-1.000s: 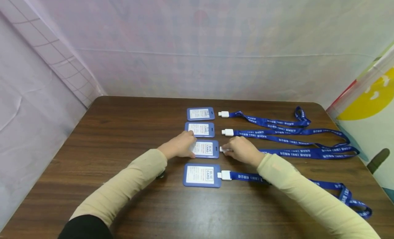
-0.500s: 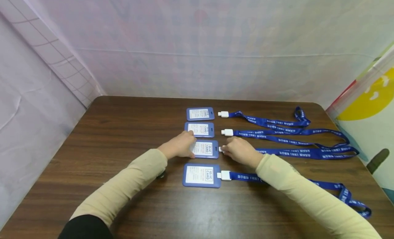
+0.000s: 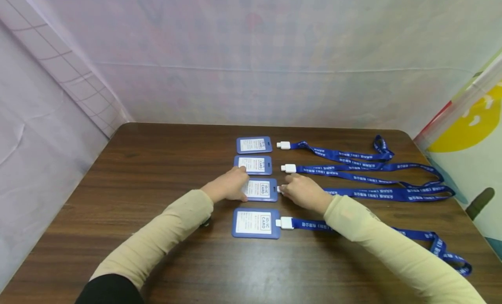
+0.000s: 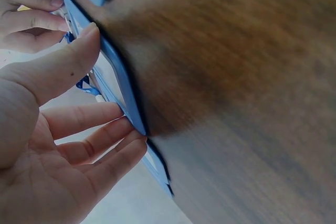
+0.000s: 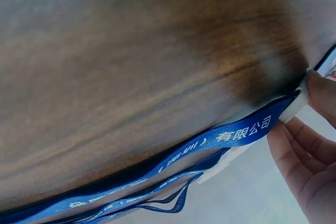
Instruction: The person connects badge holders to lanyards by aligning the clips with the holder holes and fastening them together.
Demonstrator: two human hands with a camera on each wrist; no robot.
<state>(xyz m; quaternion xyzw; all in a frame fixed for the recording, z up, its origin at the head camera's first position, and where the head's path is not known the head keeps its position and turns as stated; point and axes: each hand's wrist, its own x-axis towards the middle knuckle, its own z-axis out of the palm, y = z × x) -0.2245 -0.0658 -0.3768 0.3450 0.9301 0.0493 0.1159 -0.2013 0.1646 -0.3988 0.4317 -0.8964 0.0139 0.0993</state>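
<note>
On the table, four-sided blue ID card holders lie in a column. My left hand [image 3: 231, 184] grips the third card holder [image 3: 259, 190] from the back, thumb on one long edge and fingertips on the other; the left wrist view shows this grip on the holder's frame [image 4: 126, 85]. Just right of it, my right hand [image 3: 306, 191] pinches the white clip [image 5: 295, 106] of a blue lanyard [image 3: 388, 194] between thumb and fingers. The clip's tip is right beside the holder's slotted end. The hand hides most of the clip in the head view.
Closest to me, a card holder [image 3: 256, 223] has a white clip [image 3: 284, 223] at its slot. Farther back lie two holders, [image 3: 254, 145] with lanyard clips [image 3: 288, 168] to their right. A white curtain [image 3: 251, 55] stands behind the table [image 3: 157, 156].
My right hand has slid slightly left with the lanyard's clip, toward the holder. The left hand keeps its grip, and the view has shifted a little.
</note>
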